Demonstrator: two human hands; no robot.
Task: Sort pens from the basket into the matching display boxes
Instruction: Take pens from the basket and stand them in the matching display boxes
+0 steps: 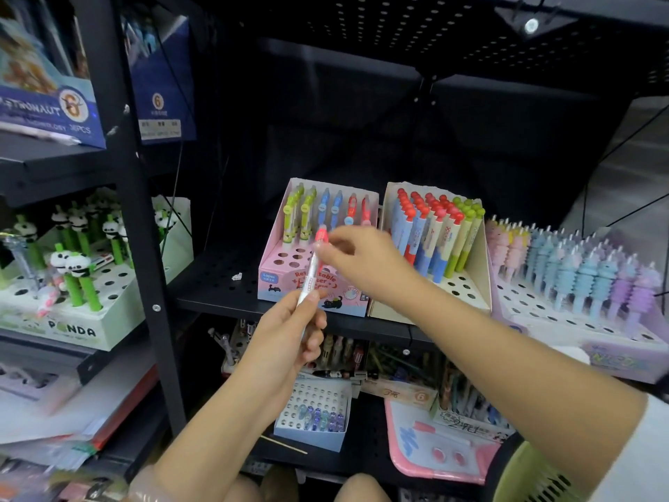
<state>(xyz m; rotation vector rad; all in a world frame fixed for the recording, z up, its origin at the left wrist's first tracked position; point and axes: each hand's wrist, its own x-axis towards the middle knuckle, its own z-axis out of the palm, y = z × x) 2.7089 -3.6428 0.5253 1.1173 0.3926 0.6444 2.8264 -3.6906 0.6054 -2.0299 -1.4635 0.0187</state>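
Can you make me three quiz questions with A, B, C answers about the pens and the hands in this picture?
1. Where is the pink display box?
A. On the black shelf
B. On the floor
C. In the basket

2. What colour is the top of the pen being held?
A. Green
B. Red-pink
C. Black

3. What is the left hand doing?
A. Hanging loose
B. Pressing flat on the shelf
C. Gripping the pen

Answers: 1 A, the box stands on the perforated shelf beside the cream box. 2 B, its cap shows red-pink under the right hand. 3 C, its fingers curl round the barrel.
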